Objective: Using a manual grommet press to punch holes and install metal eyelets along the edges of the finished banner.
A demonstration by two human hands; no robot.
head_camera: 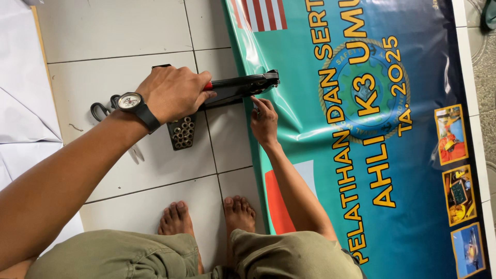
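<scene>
My left hand (173, 93), with a black wristwatch on its wrist, is closed around the red-and-black handles of a black plier-like punch tool (240, 85). The tool's jaws bite the left edge of a large teal and blue printed banner (413, 170) spread on the floor. Just below the jaws, my right hand (264, 121) presses its fingertips on the banner's edge and holds it flat. Both arms reach out over my bent knees.
A small black tray of metal eyelets (182, 132) lies on the white floor tiles (113, 31) under my left hand. Black-handled scissors (102, 109) lie beside my wrist. A white sheet (20, 103) covers the far left. My bare feet (206, 217) rest by the banner's edge.
</scene>
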